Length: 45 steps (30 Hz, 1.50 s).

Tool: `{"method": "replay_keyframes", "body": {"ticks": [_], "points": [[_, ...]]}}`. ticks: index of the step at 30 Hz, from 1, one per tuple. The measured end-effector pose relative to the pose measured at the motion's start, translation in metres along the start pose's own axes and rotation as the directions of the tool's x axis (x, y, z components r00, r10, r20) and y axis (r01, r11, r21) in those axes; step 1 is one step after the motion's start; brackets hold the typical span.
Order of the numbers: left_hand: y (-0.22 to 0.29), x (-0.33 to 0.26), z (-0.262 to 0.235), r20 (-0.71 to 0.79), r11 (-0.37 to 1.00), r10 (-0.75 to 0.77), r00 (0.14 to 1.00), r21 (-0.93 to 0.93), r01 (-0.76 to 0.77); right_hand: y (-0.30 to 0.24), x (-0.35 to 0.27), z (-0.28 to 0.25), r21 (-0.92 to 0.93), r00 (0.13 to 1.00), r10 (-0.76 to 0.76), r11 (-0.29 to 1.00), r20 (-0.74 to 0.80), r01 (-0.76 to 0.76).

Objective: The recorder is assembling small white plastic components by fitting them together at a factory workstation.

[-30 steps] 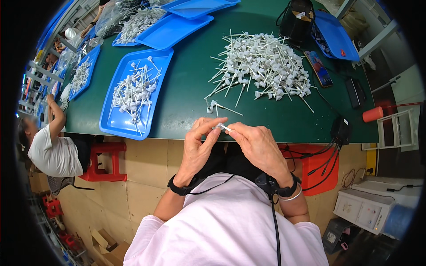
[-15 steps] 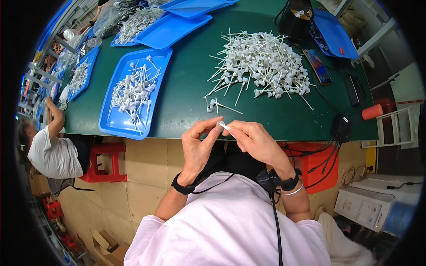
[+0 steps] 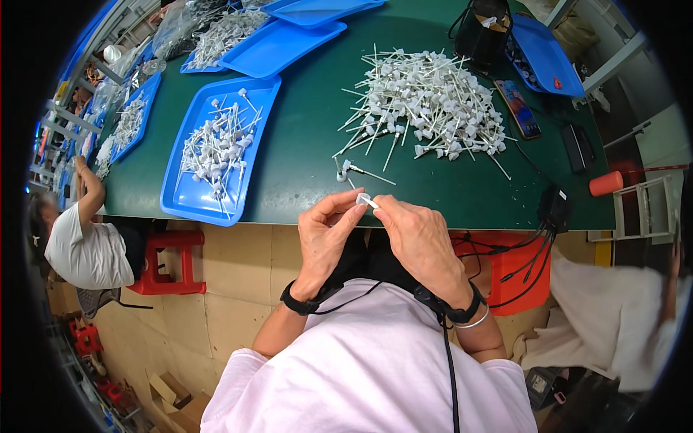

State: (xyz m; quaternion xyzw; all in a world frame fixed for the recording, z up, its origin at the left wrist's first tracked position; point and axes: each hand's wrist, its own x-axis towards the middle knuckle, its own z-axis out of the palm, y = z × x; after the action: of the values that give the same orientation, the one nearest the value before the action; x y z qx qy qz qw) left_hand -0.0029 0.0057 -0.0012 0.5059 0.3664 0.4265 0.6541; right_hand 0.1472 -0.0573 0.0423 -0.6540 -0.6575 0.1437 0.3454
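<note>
Close to the table's near edge, my left hand (image 3: 326, 234) pinches a small white pump head (image 3: 363, 198) between thumb and fingertips. A thin tube appears to run from it toward the table. From the other side my right hand (image 3: 421, 239) closes thumb and finger on a narrow white part sticking out of the same piece; its fingertips are partly hidden behind the back of the hand. Just beyond my hands lie two loose pump heads with tubes (image 3: 343, 172). Farther off is a large heap of white pump heads with thin tubes (image 3: 433, 105).
A blue tray (image 3: 170, 189) of pump heads stands left; more blue trays (image 3: 278, 50) are at the back. To the right are a phone (image 3: 517, 108), a black container (image 3: 481, 36) and a cable box (image 3: 554, 208). One person (image 3: 86, 238) sits left; another (image 3: 613, 317) is at right.
My right hand has rolled over, its back now facing up more, and the white piece has tilted between my fingers. At the right, a person in light clothing has moved farther into view.
</note>
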Motion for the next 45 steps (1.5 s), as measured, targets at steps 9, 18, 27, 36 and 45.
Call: {"method": "replay_keyframes", "body": {"ticks": [9,18,27,36,45], "points": [[-0.001,0.000,-0.001,0.021,1.000,-0.016,1.000,-0.018,0.016,-0.002,0.000,-0.005,-0.117,0.999,-0.034,0.992,0.014,0.036],[0.002,-0.001,-0.004,0.079,0.996,-0.073,0.994,-0.042,0.077,0.001,0.000,-0.011,-0.191,0.996,-0.079,0.978,0.048,0.087],[-0.006,-0.001,-0.004,0.058,0.997,-0.027,0.998,-0.075,0.031,0.001,-0.003,-0.006,0.051,0.998,0.020,0.998,0.053,-0.022],[-0.010,-0.003,0.000,-0.012,0.997,-0.030,0.999,-0.075,0.030,-0.003,-0.006,0.003,-0.031,0.999,0.014,0.999,-0.029,-0.015],[-0.006,-0.003,0.002,-0.005,0.993,-0.063,0.998,-0.101,0.062,-0.010,-0.009,-0.003,-0.204,1.000,0.018,0.979,-0.022,-0.022]]}}
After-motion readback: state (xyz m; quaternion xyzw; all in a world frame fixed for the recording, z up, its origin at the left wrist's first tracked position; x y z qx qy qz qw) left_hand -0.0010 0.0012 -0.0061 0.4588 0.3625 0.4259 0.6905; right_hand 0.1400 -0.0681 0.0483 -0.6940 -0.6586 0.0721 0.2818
